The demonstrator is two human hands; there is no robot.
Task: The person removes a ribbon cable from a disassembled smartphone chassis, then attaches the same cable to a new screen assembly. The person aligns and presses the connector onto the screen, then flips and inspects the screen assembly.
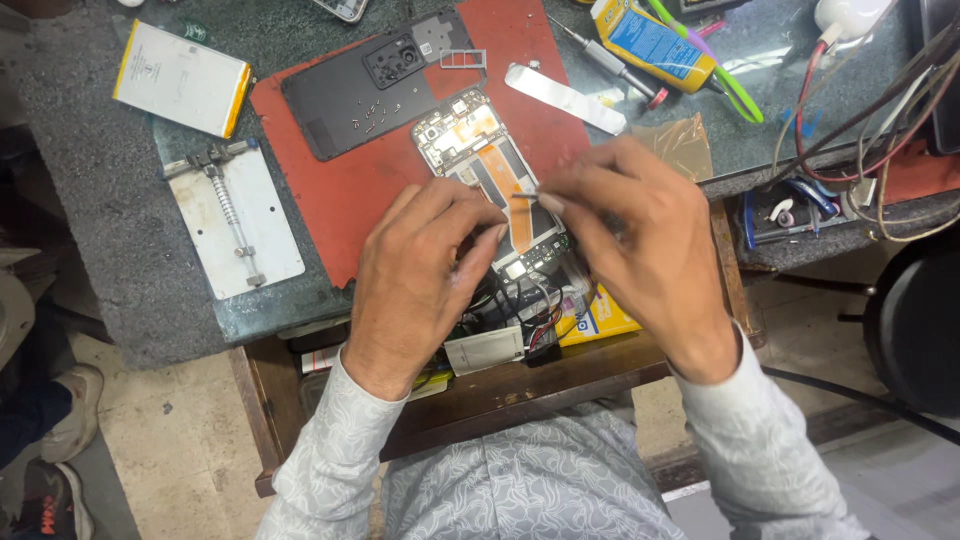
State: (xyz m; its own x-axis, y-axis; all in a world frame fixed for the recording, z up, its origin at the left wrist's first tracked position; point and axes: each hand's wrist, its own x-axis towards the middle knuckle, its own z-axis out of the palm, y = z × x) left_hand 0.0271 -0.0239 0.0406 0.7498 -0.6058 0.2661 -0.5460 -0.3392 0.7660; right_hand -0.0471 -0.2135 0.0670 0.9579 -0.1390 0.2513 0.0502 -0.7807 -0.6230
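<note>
The right hand point(640, 235) is pinching a thin tool point(524, 197) narrowly, its tip lying over the opened phone point(490, 175) on the red mat point(330, 190). The left hand point(420, 270), fingers curled, is pressing the phone's lower edge just beside that pinch

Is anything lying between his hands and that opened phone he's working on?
Nothing visible does. The left hand and right hand both sit right over the opened phone on the red mat, with a thin tool pinched between them above its orange strip.
</note>
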